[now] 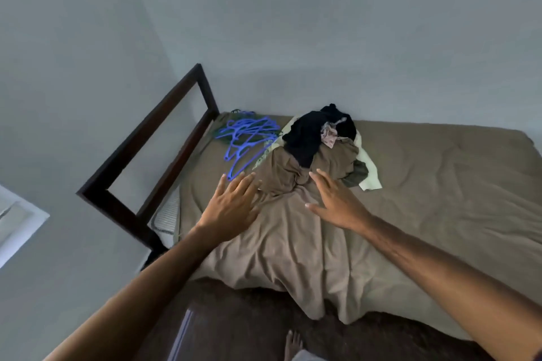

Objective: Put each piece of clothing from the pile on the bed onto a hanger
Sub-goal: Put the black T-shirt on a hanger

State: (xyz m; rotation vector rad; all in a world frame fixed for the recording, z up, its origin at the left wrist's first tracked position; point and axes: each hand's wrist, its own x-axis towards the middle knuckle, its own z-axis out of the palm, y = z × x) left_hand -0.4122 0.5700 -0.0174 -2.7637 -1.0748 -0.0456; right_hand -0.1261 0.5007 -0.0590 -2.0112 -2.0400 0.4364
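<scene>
A pile of clothing (316, 141) lies on the bed against the far wall: a black garment (305, 132) on top, a brown one (284, 170) below, pale and olive pieces at the right. A heap of blue plastic hangers (246, 138) lies just left of the pile. My left hand (231, 208) reaches forward with fingers spread, over the near left edge of the brown garment. My right hand (337, 202) also stretches out with straight fingers, just in front of the pile. Neither hand holds anything.
The bed (440, 184) has a tan cover that hangs over its near edge. A dark wooden headboard frame (146, 155) stands at the left. Grey walls close in behind. A dark rug (249, 331) and a bare foot (293, 343) show below.
</scene>
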